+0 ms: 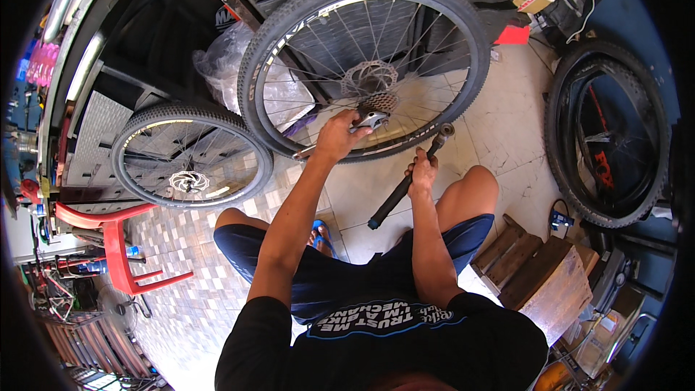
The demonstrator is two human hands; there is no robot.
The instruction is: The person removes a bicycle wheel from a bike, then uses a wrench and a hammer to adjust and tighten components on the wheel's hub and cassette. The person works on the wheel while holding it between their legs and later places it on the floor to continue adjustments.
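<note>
A bicycle wheel (pixel 472 76) with a knobbly black tyre stands in front of me. Its toothed cassette (pixel 382 103) and a brake disc (pixel 369 78) sit at the hub. My left hand (pixel 338 135) is closed round a long silver wrench-like tool (pixel 372 120), whose head is at the lower edge of the cassette; whether it grips the teeth is hard to see. In my right hand (pixel 423 172) is a ratchet wrench (pixel 393 201) with a long black handle, held by its upper part. The ratchet's round head points up, beside the tyre, apart from the cassette.
A smaller-looking wheel (pixel 190 182) leans at the left, near a red plastic chair (pixel 118 253). More tyres and wheels (pixel 554 130) rest against the right wall. A wooden crate (pixel 539 268) stands by my right knee. Plastic wrapping (pixel 221 58) lies behind the front wheel.
</note>
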